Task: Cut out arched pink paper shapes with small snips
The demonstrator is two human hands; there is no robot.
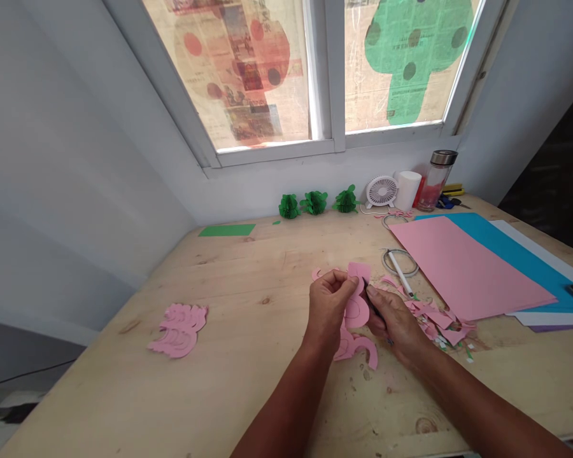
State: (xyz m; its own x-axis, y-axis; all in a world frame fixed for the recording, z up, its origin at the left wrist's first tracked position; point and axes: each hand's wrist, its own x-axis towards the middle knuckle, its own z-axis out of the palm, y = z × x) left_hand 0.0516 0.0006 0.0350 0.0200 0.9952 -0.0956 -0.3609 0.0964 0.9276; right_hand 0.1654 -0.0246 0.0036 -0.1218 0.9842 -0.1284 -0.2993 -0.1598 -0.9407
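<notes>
Between my two hands is a pink paper piece point(357, 312) with rounded, scalloped edges and drawn curved lines. My left hand point(328, 305) pinches it at its left side, near the top. In my right hand point(395, 321) are dark scissors point(373, 308), their blades against the paper's right edge; the handles are mostly hidden by the fingers. Beneath the hands lie more curved pink pieces point(367, 348). A stack of cut pink scalloped shapes point(179, 329) rests on the left part of the table.
Pink scraps point(442, 321) lie right of my hands, near a white pen point(400, 273) and large coloured sheets point(472, 267). Along the wall stand green paper figures point(314, 202), a small fan point(382, 191) and a bottle point(437, 181). A green strip point(227, 230) lies at the back left.
</notes>
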